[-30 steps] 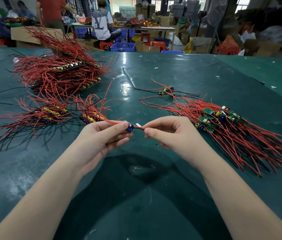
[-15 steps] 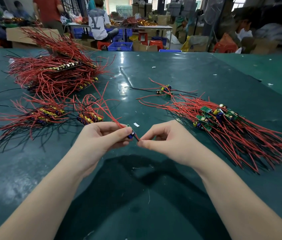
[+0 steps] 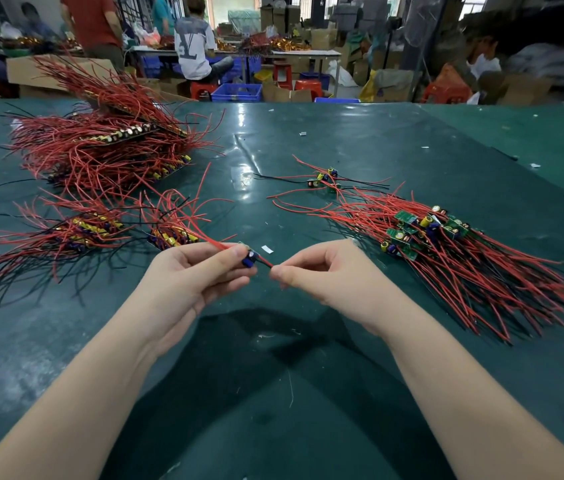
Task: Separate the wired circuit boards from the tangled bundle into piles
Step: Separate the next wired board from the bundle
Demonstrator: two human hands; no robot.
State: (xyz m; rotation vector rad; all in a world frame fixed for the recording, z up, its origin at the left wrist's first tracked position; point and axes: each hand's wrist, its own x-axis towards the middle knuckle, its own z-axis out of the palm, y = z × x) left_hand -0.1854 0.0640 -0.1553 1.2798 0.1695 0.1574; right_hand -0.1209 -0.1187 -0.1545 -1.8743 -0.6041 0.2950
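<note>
My left hand [image 3: 190,275] grips a small circuit board with a blue capacitor [image 3: 249,260], its red wires trailing up and left. My right hand [image 3: 325,275] pinches a red wire [image 3: 266,263] that comes off that board. A big tangled bundle [image 3: 100,154] of red-wired boards lies at the far left. Two smaller bunches sit nearer: one at the left [image 3: 76,230], one just behind my left hand [image 3: 173,237]. At the right lies a pile of separated green boards [image 3: 426,230] with red wires fanned toward the right. A few loose boards [image 3: 325,178] lie behind it.
The dark green table mat [image 3: 273,393] spreads around my arms, with small white scraps [image 3: 267,249] on it. Beyond the far edge, people sit and stand among cardboard boxes, blue crates [image 3: 235,91] and red stools.
Both hands stay close together with the board between them. They drifted a little lower and the right fingertips now pinch the wire just right of the capacitor.
</note>
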